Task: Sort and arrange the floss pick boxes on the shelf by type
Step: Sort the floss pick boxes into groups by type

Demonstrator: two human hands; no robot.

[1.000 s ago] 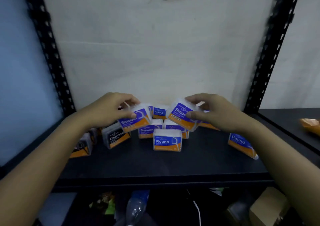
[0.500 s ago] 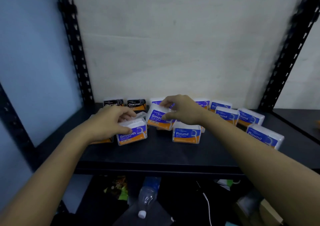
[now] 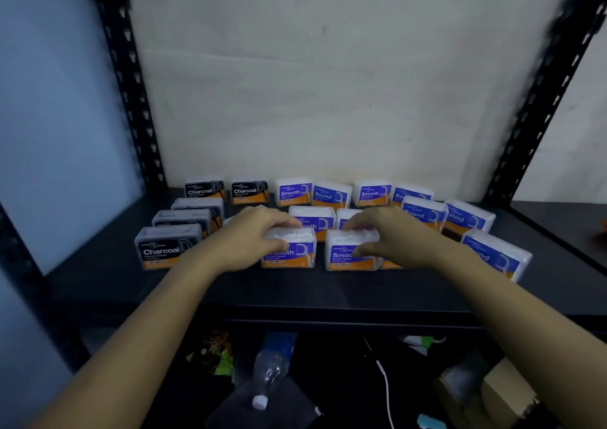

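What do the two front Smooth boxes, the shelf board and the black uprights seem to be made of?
Left Smooth box and right Smooth box: probably clear glossy plastic, as white picks show through their tops. Shelf board: dark and matte, perhaps coated metal or laminate, I cannot tell. Uprights: likely black painted metal, with punched slots.
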